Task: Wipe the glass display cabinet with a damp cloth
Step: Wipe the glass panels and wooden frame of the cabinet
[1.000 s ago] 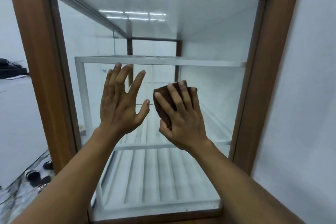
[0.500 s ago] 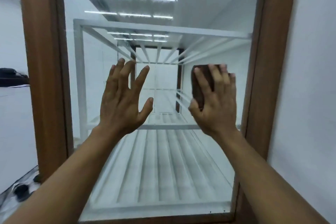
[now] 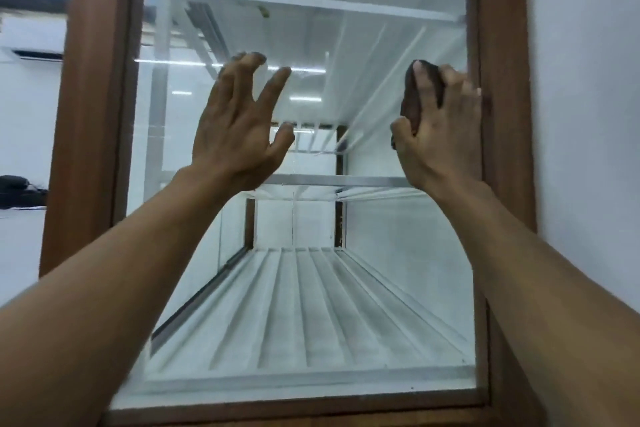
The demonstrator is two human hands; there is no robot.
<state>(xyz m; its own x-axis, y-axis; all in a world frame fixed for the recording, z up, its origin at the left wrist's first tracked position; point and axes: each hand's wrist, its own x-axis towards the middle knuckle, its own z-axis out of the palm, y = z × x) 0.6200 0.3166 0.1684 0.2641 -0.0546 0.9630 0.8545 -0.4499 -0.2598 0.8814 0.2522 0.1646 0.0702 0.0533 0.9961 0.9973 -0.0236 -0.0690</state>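
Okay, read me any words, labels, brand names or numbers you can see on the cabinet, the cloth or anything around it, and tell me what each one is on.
None: no readable text shows anywhere.
Wooden frame: plain, no label or brand.
Glass: only reflected ceiling lights, no sticker.
Brown cloth under the right hand: no tag visible.
Small dark speck on the upper shelf: too small and blurred to tell whether it carries any print.

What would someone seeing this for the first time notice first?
Two bare hands raised against a tall glass panel set in a brown wooden frame. The right hand presses a dark brown cloth to the glass beside the frame's right edge, while the left hand is spread open, empty, near the panel's middle. Behind the glass, white slatted shelves recede into the cabinet.
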